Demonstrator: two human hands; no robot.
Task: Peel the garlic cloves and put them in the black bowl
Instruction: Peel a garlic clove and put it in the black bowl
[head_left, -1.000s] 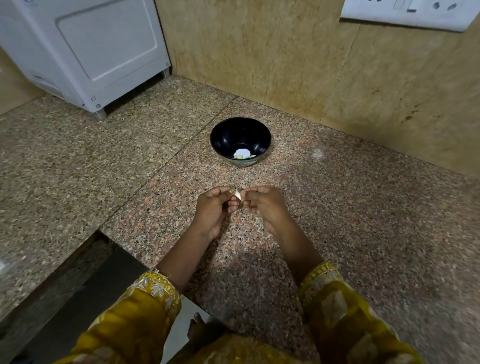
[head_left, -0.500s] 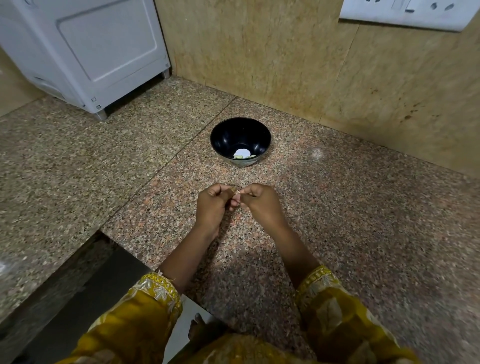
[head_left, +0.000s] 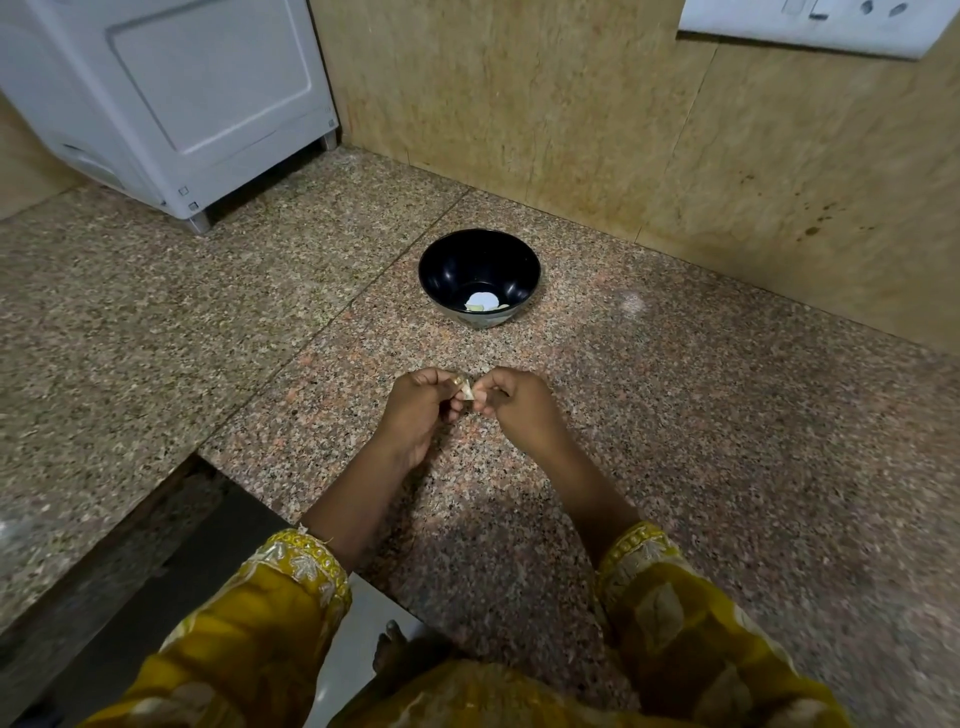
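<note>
In the head view a garlic clove (head_left: 466, 388) is pinched between the curled fingers of the left hand (head_left: 418, 410) and right hand (head_left: 519, 408), nearer than the black bowl (head_left: 432, 254), and its skin is best tugged off gently with the clove held firm.

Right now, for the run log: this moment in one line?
phase: peeling | left hand and right hand: pinch garlic clove | black bowl: ahead, holds pieces

both hands (head_left: 470, 402) pinch garlic clove (head_left: 466, 388)
</note>
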